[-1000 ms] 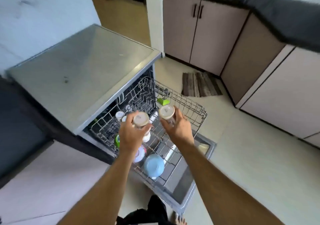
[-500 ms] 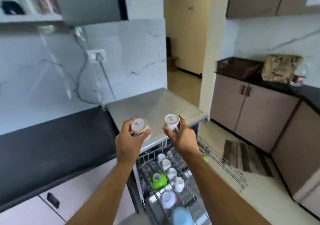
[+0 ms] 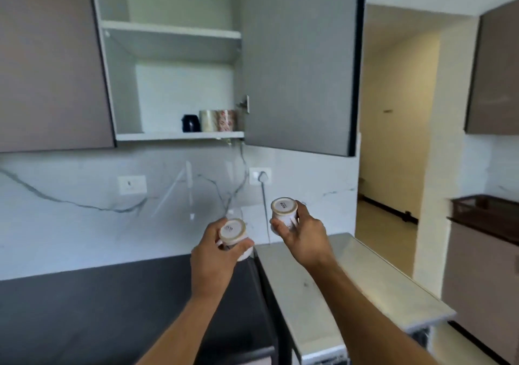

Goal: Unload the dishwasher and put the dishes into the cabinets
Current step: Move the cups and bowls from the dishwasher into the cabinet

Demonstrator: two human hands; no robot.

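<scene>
Both bare arms reached up from the bottom of the frame toward the middle. The left hand [image 3: 214,248] was a bit lower and left of centre. Its back faced the camera, and its fingers and thumb were curled round a small white cup [image 3: 233,232] held bottom-up. The right hand [image 3: 304,236] was a bit higher and right of centre. Its fingers were wrapped round a second white cup [image 3: 283,213], also bottom-up. The two hands were near each other but did not touch.
</scene>
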